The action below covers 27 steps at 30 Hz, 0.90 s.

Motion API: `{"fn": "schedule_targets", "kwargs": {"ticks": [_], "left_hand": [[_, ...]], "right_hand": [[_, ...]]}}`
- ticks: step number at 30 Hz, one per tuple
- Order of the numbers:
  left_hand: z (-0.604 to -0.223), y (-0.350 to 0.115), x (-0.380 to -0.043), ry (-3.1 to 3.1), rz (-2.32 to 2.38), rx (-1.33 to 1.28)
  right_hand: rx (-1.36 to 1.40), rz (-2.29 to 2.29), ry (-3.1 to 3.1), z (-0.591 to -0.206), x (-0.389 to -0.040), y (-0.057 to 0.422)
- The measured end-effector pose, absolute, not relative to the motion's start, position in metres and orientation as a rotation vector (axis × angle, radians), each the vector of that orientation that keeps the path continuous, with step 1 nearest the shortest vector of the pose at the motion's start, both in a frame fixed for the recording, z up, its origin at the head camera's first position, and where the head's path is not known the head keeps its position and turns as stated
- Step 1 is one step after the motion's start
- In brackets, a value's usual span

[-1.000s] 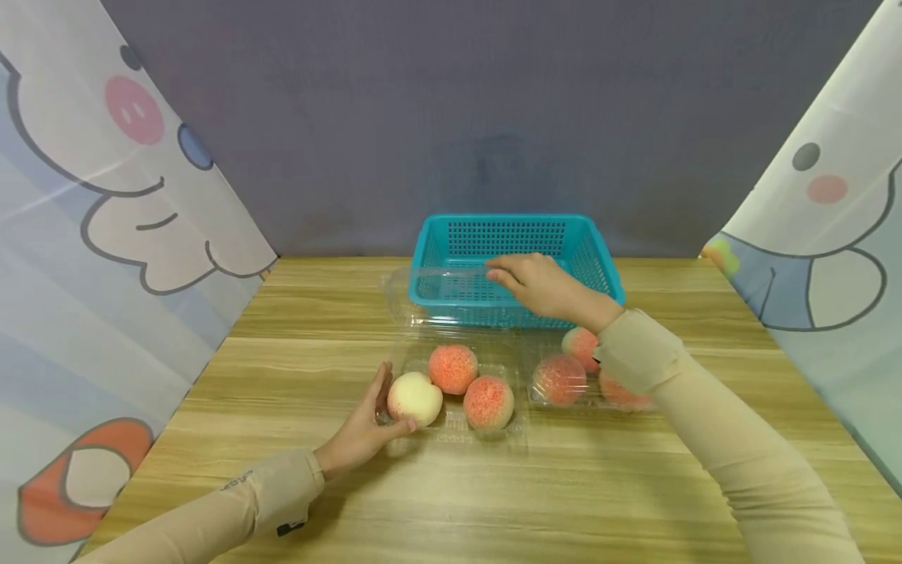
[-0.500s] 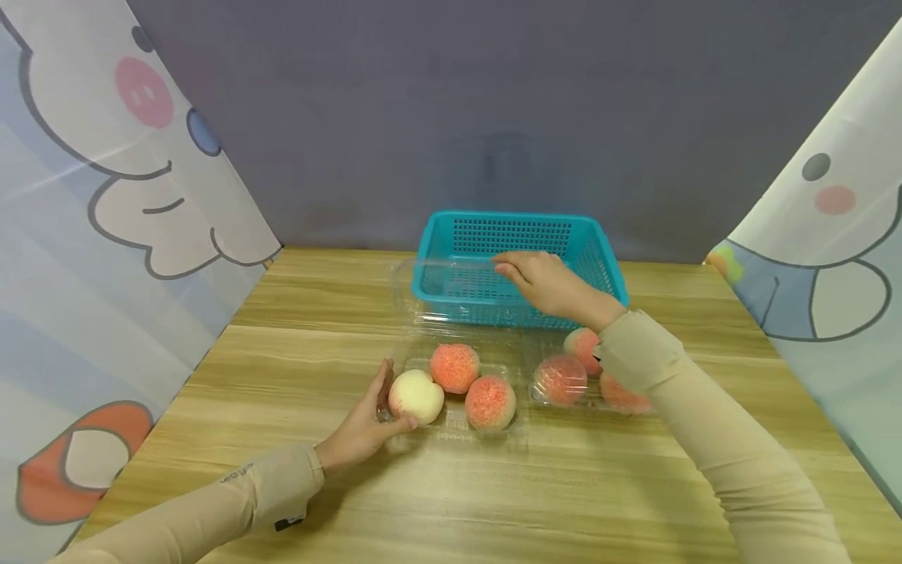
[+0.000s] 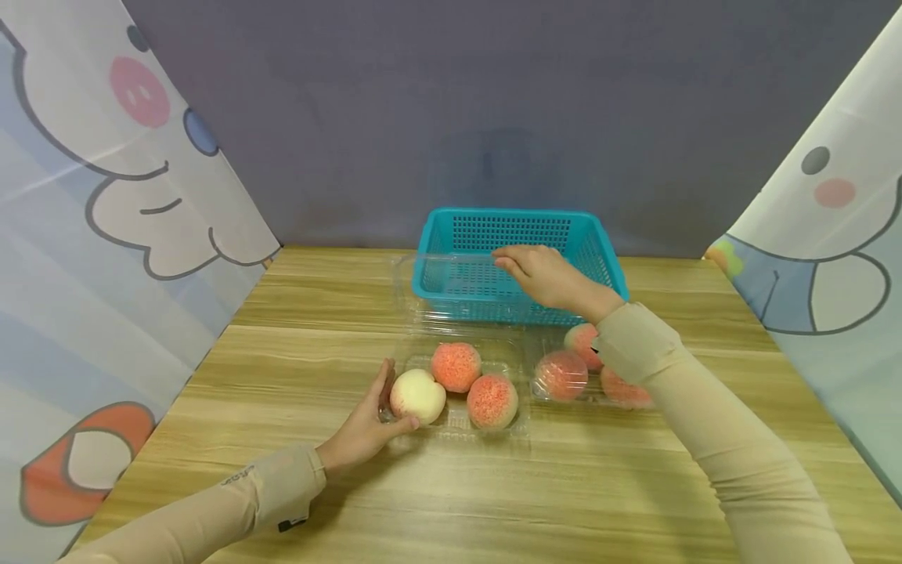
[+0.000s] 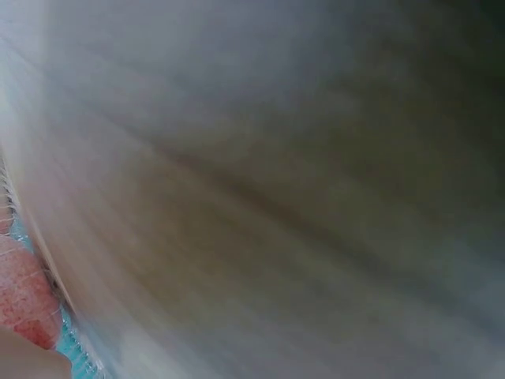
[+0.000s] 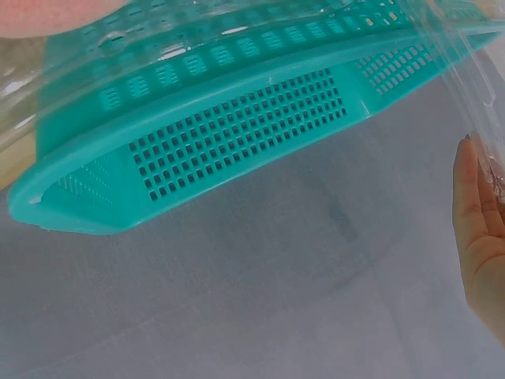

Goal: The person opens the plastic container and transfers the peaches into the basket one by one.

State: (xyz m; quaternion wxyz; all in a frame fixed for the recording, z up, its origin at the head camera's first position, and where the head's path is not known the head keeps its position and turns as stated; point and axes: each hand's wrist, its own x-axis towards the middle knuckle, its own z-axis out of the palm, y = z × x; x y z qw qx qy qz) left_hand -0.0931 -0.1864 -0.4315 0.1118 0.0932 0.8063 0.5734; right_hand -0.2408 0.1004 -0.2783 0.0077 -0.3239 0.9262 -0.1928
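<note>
A clear plastic clamshell container (image 3: 458, 431) stands on the table with three peaches in it: a pale yellow peach (image 3: 417, 397) at the left, a reddish peach (image 3: 456, 366) behind, another red peach (image 3: 492, 402) at the right. Its hinged lid (image 3: 444, 274) is raised and leans back in front of a turquoise basket. My left hand (image 3: 366, 427) grips the container's left side, thumb near the front corner beside the pale peach. My right hand (image 3: 539, 274) holds the lid's upper edge between thumb and fingers. The left wrist view is mostly blurred, with a peach (image 4: 28, 292) at its left edge.
The turquoise plastic basket (image 3: 613, 274) stands behind the containers, close to the grey back wall (image 3: 338, 141). To the right, a second clear container (image 3: 539, 398) holds several peaches (image 3: 561, 376), partly hidden by my right sleeve. Printed curtains flank the wooden table (image 3: 282, 345).
The lid's upper edge has risen slightly with my right hand on it. My left hand keeps the same place on the container. The head view has shifted a little.
</note>
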Motion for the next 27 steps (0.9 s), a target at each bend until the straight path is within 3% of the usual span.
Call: {"fn": "schedule_targets", "kwargs": {"ticks": [27], "left_hand": [[-0.425,-0.187,-0.091,2.426,1.611,0.269]], "right_hand": [[-1.044,-0.647,2.858,-0.277,-0.219,0.109]]}}
